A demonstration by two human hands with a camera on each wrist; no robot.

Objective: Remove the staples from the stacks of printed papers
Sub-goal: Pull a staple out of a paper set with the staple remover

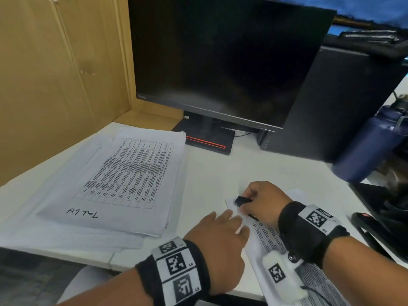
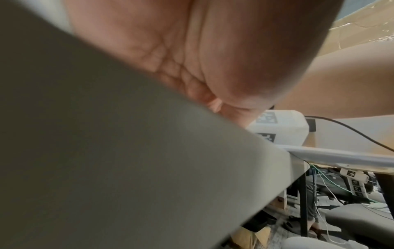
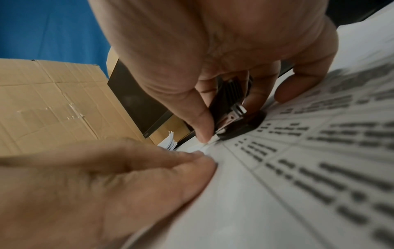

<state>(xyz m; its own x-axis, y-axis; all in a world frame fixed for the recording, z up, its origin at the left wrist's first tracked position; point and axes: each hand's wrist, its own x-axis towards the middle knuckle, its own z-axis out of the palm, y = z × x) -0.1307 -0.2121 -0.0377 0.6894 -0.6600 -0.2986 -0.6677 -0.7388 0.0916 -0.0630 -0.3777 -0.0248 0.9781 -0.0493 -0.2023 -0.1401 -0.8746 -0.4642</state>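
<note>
Left hand: laid flat at the near edge of the desk, fingers held straight and pressed down on the corner of the printed sheets; nothing is grasped.
Stapled papers: spread on the white desk under both hands, the table print running toward the near right edge; the far left corner is pinned by the left fingertips.
Right hand: curled round a black staple remover, which is pinched between thumb and fingers.
Staple remover, close view: its black body is seen gripped by the right fingers, with the metal claws set against the paper corner, where the sheets are lifted a little; the staple itself cannot be made out.
Finished stack: a thick pile of printed papers is laid further left on the desk, well apart from the hands, with handwriting on its near margin.
Monitor: stood dark at the back of the desk.
Bottle: a dark blue one is placed at the far right.
Cardboard panel: stood along the left side.
</note>
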